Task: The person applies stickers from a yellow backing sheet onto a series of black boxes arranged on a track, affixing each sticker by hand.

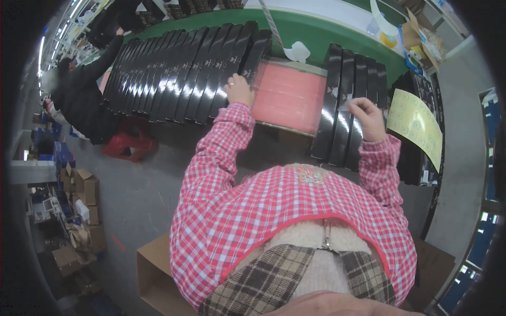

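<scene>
A long row of thin black boxes (174, 68) stands on edge, packed side by side, on the left part of the bench. At the near right end of that row, my left hand (240, 91) has its fingers curled on a black box (256, 55). My right hand (369, 118) pinches a small clear sticker (346, 102) between thumb and fingers. Directly beneath the sticker is a shorter group of upright black boxes (342, 79). A yellow sheet of round stickers (415, 124) lies to the right of my right hand, over more dark boxes (421, 171).
Between the two box groups shows a pink bench surface (290, 97). Behind it runs a green strip (305, 34) with a curled white paper strip (298, 51). Another person (79, 100) works at the far left, near a red stool (129, 145). An open carton (158, 274) sits beside me.
</scene>
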